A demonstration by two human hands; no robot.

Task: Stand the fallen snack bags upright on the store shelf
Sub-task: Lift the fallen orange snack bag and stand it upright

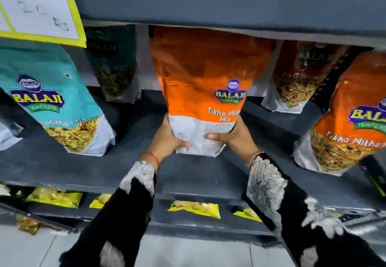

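Nearest, at six o'clock, two patterned sleeves reach up to the grey shelf (188, 174). The left hand (167, 141) and right hand (234, 136) clamp the white base of the orange bag (205, 91) from either side. The fingers (183, 144) are curled closed onto the base, thumbs across its front. The bag rises from between the hands toward twelve o'clock, long axis near upright, its bottom edge on or just above the shelf; I cannot tell which. Both hands sit equally near, so seating it flat looks like the remaining step. At nine o'clock stands a teal bag (56, 99), at three o'clock another orange one (353, 116). Farther back, two dim bags stand against the rear wall.
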